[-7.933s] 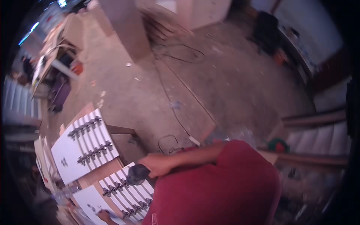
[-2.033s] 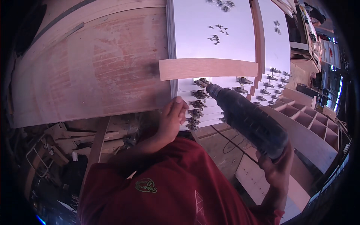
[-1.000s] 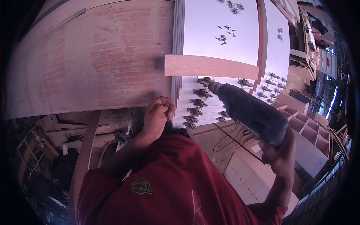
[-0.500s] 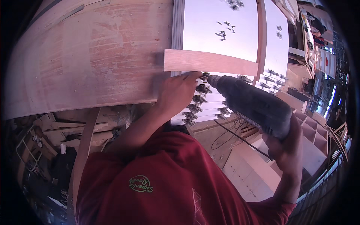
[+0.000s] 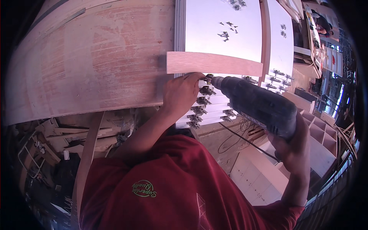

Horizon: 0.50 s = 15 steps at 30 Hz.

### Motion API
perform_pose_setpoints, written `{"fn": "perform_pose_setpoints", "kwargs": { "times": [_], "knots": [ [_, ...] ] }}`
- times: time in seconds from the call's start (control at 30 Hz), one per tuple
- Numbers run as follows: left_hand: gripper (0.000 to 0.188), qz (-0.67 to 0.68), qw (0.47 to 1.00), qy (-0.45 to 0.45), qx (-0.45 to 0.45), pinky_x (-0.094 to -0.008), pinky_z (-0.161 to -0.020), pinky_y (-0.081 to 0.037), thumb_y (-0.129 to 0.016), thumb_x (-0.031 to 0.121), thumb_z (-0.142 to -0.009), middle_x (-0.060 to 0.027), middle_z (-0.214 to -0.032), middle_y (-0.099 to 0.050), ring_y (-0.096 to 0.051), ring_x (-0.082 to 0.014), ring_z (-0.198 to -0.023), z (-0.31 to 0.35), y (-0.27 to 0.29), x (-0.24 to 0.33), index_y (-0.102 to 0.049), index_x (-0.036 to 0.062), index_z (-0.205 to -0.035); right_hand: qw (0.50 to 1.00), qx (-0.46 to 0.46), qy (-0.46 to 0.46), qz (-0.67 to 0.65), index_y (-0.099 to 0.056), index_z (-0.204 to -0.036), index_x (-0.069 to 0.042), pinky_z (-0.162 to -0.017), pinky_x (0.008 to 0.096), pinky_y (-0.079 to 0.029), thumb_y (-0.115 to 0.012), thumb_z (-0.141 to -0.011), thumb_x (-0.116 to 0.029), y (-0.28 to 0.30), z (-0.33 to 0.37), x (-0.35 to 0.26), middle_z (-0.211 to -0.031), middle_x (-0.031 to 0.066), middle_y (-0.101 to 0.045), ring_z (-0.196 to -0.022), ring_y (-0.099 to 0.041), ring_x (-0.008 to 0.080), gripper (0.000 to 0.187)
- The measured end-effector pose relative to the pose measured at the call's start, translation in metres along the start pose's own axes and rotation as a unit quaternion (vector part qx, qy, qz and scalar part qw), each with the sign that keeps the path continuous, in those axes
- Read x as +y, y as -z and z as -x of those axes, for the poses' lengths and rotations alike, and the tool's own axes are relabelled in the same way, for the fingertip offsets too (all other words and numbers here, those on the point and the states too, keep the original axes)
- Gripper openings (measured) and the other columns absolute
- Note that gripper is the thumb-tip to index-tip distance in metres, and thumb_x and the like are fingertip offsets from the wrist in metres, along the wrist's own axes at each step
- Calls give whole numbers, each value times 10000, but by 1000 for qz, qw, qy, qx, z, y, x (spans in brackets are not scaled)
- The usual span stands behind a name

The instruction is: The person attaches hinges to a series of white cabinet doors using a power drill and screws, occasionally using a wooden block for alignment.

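Observation:
My right hand (image 5: 292, 147) grips a dark corded power drill (image 5: 260, 103), its chuck pointing left. The drill's tip meets a metal cabinet hinge (image 5: 208, 79) at the near edge of a white panel (image 5: 222, 46). Closed in a pinch, my left hand (image 5: 180, 92) has its fingertips on that hinge, just beside the tip; the bit and any screw under it are too small to make out. A flat wooden strip (image 5: 214, 63) lies across the panel just beyond both. Below the worked hinge, more hinges (image 5: 199, 110) sit along the stepped edges of stacked white panels.
Loose screws (image 5: 225, 35) lie on the panel, with small clear bags (image 5: 237, 4) farther back. A large bare wooden board (image 5: 96, 57) fills the left. The drill's cord (image 5: 249, 141) hangs past the panels. A compartmented wooden unit (image 5: 320, 132) stands at right; a person (image 5: 322, 23) is far off.
The drill, the hinge and both hands keep nearly the same places. The whole view has shifted very slightly.

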<state>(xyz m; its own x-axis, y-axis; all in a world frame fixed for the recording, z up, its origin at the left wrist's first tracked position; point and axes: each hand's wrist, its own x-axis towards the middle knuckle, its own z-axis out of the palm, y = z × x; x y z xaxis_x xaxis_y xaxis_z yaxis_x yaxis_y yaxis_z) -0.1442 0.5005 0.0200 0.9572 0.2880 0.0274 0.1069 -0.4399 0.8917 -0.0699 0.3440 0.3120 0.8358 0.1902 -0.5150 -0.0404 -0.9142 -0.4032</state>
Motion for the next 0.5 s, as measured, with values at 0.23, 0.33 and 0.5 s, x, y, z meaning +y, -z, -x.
{"fn": "perform_pose_setpoints", "kwargs": {
  "times": [0.23,0.33,0.5],
  "knots": [
    [183,-8,1000,16,-9,-426,-597,-526,-653,122,-951,-63,-630,-646,-683,-271,-602,3,-1,-3,-712,157,-1121,999,2,31,23,-582,-1257,65,-890,351,-514,-708,-723,-37,0,-3,2,-1015,156,-671,-932,-644,219,558],
    [187,0,999,38,-27,-428,-587,-521,-652,129,-954,-59,-609,-627,-679,-268,-590,3,1,-1,-676,155,-1138,992,50,94,63,-563,-1310,74,-906,367,-521,-740,-747,-35,3,3,11,-1033,168,-673,-963,-661,235,600],
    [191,11,1000,18,-7,-422,-575,-514,-671,120,-941,-61,-590,-612,-663,-273,-565,6,0,-6,-650,137,-1131,992,13,37,117,-482,-1436,64,-866,371,-548,-821,-768,-59,14,-11,-2,-1097,180,-675,-958,-682,234,760]
  ]
}}
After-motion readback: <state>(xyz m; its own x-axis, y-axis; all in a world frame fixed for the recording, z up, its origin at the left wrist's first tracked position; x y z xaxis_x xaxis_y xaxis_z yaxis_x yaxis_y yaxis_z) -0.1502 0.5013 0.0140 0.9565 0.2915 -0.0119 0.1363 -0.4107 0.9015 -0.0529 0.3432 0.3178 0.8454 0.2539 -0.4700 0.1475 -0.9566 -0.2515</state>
